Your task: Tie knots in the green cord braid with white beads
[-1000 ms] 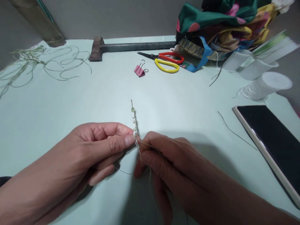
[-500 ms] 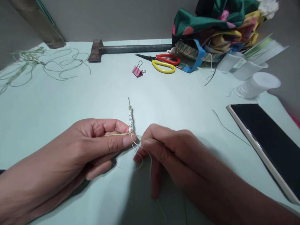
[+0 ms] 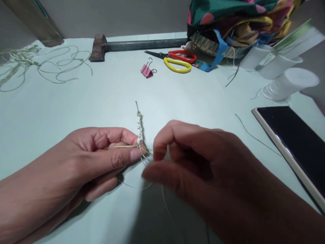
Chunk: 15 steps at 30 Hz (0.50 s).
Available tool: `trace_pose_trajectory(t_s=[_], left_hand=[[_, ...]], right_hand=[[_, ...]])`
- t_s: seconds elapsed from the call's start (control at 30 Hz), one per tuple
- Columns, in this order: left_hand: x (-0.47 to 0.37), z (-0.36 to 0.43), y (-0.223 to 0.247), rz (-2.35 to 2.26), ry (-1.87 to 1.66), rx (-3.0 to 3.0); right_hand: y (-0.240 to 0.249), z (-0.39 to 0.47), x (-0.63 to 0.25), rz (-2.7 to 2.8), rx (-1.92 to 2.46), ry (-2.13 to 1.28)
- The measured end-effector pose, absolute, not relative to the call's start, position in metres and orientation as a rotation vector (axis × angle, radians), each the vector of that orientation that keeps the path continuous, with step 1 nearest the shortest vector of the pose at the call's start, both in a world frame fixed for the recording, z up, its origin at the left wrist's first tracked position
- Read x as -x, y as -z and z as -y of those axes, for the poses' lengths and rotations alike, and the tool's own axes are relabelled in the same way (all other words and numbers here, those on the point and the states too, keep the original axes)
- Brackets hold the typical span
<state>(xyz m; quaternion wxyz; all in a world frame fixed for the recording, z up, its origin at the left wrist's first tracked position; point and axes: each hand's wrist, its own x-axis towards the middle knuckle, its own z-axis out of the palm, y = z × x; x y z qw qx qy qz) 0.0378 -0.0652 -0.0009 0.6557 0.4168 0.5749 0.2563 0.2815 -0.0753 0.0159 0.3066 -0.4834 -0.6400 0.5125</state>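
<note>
Two hands work over a pale mint-green table (image 3: 76, 108) set against a plain grey wall (image 3: 142, 17), the left hand (image 3: 93, 159) pinching a short white-and-green knotted cord (image 3: 139, 127) near the middle, while the right hand (image 3: 203, 162), somewhat blurred, has its thumb and forefinger parted beside the loose threads. Along the table's far side lie tangled green cords (image 3: 27, 57), a rusty-headed hammer-like tool (image 3: 146, 44), a pink binder clip (image 3: 146, 71) and red-and-yellow-handled scissors (image 3: 165, 55). A bright cloth bundle (image 3: 228, 17), a white thread spool (image 3: 286, 86) and a smartphone (image 3: 294, 145) occupy the right.
</note>
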Motion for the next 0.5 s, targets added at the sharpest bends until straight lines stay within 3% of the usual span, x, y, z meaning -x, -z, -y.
trace_pose_trajectory(t_s=[0.27,0.5], left_hand=[[-0.0382,0.0667,-0.0035,-1.294,-0.498,-0.894],[-0.0322,0.0643,0.0017,-1.333,-0.484,-0.881]], right_hand=[[-0.0162,0.0674,-0.2857,1.721,1.402,-1.109],[-0.0126,0.0699,-0.2833,1.816,1.317,-1.151]])
